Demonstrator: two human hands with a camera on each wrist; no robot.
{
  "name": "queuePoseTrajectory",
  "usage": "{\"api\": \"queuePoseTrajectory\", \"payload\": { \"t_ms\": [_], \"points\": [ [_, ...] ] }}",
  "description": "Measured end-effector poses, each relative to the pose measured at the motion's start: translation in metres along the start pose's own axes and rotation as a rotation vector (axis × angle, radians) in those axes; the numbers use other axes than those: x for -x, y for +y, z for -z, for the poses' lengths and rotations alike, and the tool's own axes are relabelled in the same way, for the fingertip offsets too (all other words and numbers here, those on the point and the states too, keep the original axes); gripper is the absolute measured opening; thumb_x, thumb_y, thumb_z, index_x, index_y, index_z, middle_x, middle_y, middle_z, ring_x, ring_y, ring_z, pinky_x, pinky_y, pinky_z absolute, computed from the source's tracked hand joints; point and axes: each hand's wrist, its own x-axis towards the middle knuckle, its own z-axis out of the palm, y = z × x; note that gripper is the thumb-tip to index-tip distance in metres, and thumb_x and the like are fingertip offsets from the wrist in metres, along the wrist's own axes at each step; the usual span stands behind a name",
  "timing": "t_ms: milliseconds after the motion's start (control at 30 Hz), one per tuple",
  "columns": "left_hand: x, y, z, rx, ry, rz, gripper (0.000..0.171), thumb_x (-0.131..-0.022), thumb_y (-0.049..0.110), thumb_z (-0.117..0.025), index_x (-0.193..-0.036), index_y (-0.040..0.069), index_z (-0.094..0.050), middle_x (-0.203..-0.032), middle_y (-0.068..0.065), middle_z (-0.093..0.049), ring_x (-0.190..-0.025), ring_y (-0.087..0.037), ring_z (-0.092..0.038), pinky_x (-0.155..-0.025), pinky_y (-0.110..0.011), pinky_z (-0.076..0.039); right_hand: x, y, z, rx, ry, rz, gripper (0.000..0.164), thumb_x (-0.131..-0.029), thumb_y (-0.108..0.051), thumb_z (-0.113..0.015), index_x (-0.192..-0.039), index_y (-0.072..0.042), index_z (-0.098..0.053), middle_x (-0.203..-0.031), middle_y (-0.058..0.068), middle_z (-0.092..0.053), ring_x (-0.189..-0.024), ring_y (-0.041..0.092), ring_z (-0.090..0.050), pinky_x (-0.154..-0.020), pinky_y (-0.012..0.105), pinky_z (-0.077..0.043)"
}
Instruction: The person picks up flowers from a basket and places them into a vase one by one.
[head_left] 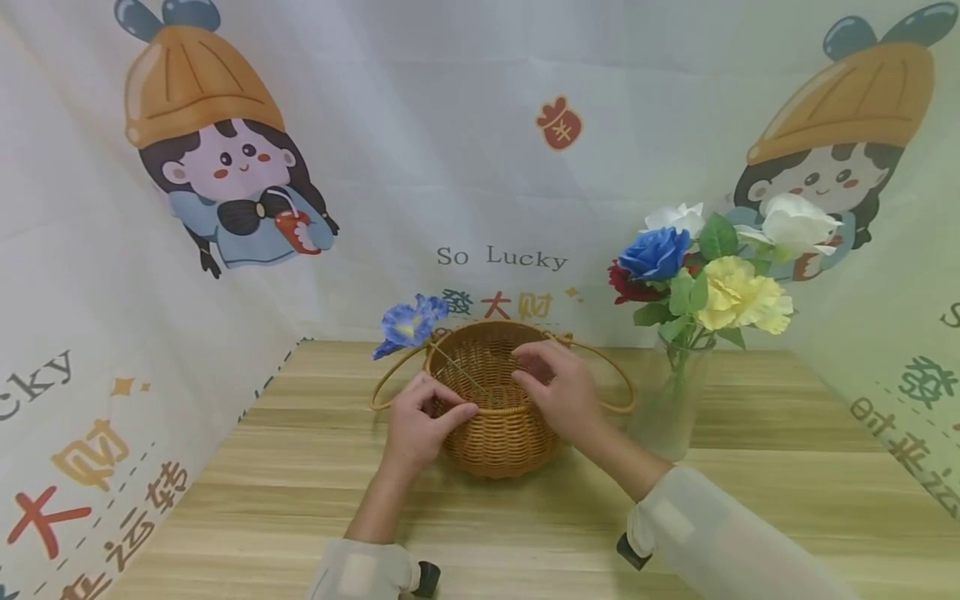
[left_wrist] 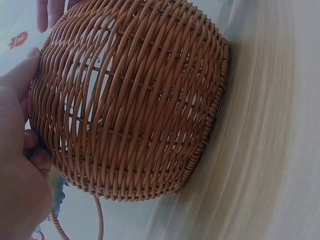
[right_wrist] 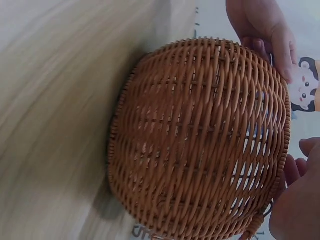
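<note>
A round woven wicker basket point(head_left: 501, 450) stands upright on the table. My left hand point(head_left: 423, 421) holds its near left rim, the thumb along the edge and the fingers curled; the left wrist view shows this hand point(left_wrist: 22, 165) beside the weave. A blue-violet artificial flower point(head_left: 408, 323) with a yellowish centre leans out over the basket's left rim, its thin stem point(head_left: 459, 368) running down inside. Over the right rim, my right hand point(head_left: 558, 387) reaches with thumb and fingers apart and nothing seen between them. Part of it point(right_wrist: 300, 190) shows by the rim in the right wrist view.
To the right of the basket stands a clear vase point(head_left: 670, 408) of blue, white, red and yellow artificial flowers. The basket's handles point(head_left: 618, 367) hang out at both sides. Printed white cloth point(head_left: 420, 125) encloses the wooden table point(head_left: 300, 475) at the back and sides.
</note>
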Motion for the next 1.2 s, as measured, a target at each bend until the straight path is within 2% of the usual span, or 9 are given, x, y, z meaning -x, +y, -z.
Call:
{"api": "queuePoseTrajectory", "payload": {
  "t_ms": [133,367,600,833,933,1067,1200],
  "points": [
    [0.000,0.000,-0.001,-0.006,0.002,-0.006,0.014,-0.075,0.005,-0.083,-0.075,0.003,-0.069,-0.072,-0.019,-0.049,-0.057,-0.008,-0.032,-0.054,-0.023,-0.029,-0.007,-0.002,-0.004,0.013,-0.058,-0.046,0.022,-0.085,-0.004,-0.075,-0.106,-0.006,-0.069,-0.091,0.009,-0.065,-0.077,0.014,-0.059,-0.067,0.031,-0.052],
    [-0.001,-0.002,-0.001,0.003,0.003,-0.022,0.014,-0.074,0.005,-0.083,-0.075,0.003,-0.069,-0.072,-0.022,-0.048,-0.058,-0.009,-0.033,-0.054,-0.023,-0.029,-0.021,-0.003,-0.009,0.043,-0.162,-0.119,0.021,-0.087,-0.006,-0.073,-0.107,-0.008,-0.069,-0.090,0.003,-0.067,-0.078,0.015,-0.062,-0.071,0.033,-0.052],
    [-0.001,-0.005,-0.002,0.022,0.002,-0.024,0.014,-0.075,0.006,-0.083,-0.075,0.003,-0.070,-0.073,-0.023,-0.048,-0.058,-0.010,-0.034,-0.054,-0.023,-0.030,-0.037,-0.003,-0.013,0.017,-0.334,-0.207,0.023,-0.091,-0.016,-0.071,-0.113,-0.011,-0.068,-0.105,0.005,-0.069,-0.089,0.014,-0.063,-0.077,0.034,-0.052],
    [-0.001,-0.002,-0.002,0.000,0.005,-0.026,0.014,-0.075,0.005,-0.083,-0.075,0.002,-0.069,-0.073,-0.024,-0.048,-0.058,-0.008,-0.033,-0.054,-0.023,-0.030,-0.047,0.004,-0.019,-0.041,-0.484,-0.269,0.030,-0.091,-0.011,-0.069,-0.121,-0.006,-0.065,-0.114,0.010,-0.066,-0.096,0.020,-0.063,-0.083,0.036,-0.051],
    [0.000,-0.001,-0.003,-0.002,0.010,-0.032,0.014,-0.074,0.004,-0.083,-0.075,0.002,-0.069,-0.073,-0.022,-0.048,-0.057,-0.009,-0.033,-0.053,-0.023,-0.030,-0.050,0.006,-0.022,-0.055,-0.553,-0.297,0.030,-0.092,-0.010,-0.068,-0.122,-0.008,-0.064,-0.116,0.011,-0.065,-0.099,0.021,-0.063,-0.083,0.036,-0.051],
    [0.000,-0.003,-0.003,-0.006,0.016,-0.056,0.015,-0.073,0.004,-0.084,-0.074,0.002,-0.069,-0.071,-0.018,-0.048,-0.057,-0.009,-0.033,-0.053,-0.023,-0.030,-0.054,0.007,-0.027,-0.062,-0.592,-0.335,0.030,-0.092,-0.007,-0.067,-0.122,-0.008,-0.064,-0.118,0.013,-0.063,-0.102,0.022,-0.061,-0.084,0.037,-0.051],
    [-0.001,-0.002,-0.004,-0.011,0.022,-0.071,0.016,-0.072,0.004,-0.085,-0.074,0.003,-0.069,-0.071,-0.015,-0.049,-0.057,-0.008,-0.033,-0.053,-0.023,-0.030,-0.058,0.010,-0.030,-0.091,-0.621,-0.361,0.031,-0.092,-0.002,-0.065,-0.123,-0.003,-0.063,-0.119,0.015,-0.063,-0.107,0.025,-0.060,-0.088,0.038,-0.049]
  ]
}}
